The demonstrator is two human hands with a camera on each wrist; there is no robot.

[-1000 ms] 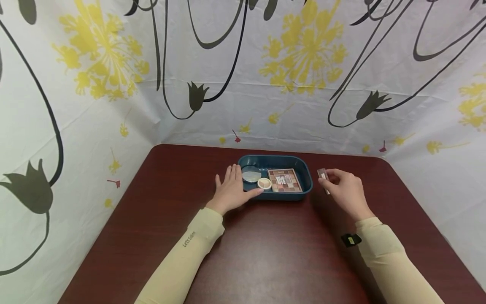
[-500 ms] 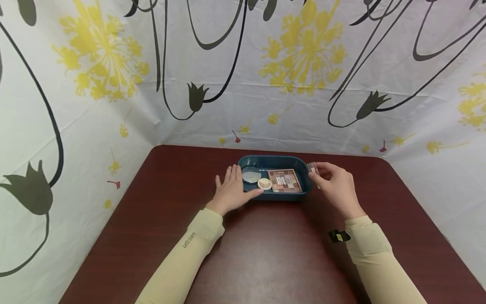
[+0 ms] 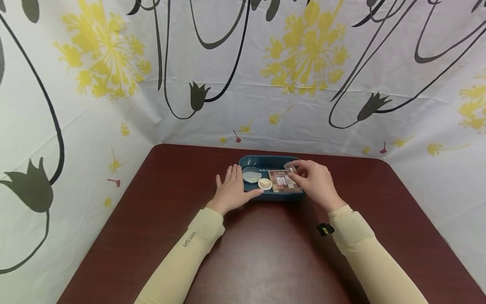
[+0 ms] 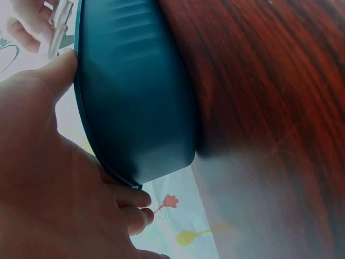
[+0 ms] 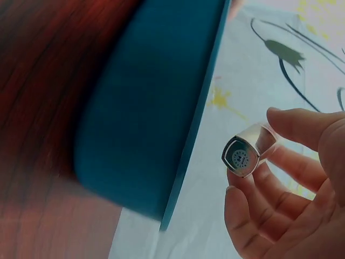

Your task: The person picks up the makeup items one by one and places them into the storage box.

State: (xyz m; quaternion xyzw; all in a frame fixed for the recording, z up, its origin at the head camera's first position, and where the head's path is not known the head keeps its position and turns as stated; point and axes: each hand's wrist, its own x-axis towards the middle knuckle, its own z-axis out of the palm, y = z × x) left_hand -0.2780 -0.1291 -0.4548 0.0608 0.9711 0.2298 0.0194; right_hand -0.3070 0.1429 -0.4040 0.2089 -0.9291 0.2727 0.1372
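A blue tray [image 3: 271, 197] stands near the far side of the table. My left hand [image 3: 229, 190] rests on its left end with straight fingers, the thumb lying along the front rim, as the left wrist view also shows. Over the tray's right part, my right hand [image 3: 315, 183] pinches a small clear, squarish lipstick [image 5: 248, 151] between thumb and fingers. Its end with a round label faces the right wrist camera. Below it in the tray lies a makeup palette [image 3: 279, 182] of brown and pink squares. A round cream three-part compact [image 3: 264, 184] and a round, shiny clear-lidded case [image 3: 251, 177] lie to the left.
The dark red-brown wooden table [image 3: 243, 261] reaches to a white patterned cloth [image 3: 243, 126] hung at the back and sides. A small black device [image 3: 325, 229] shows at the right sleeve's cuff.
My right hand has carried the lipstick leftward from beside the tray, past its right rim, to above the palette. The left hand has kept its place on the tray.
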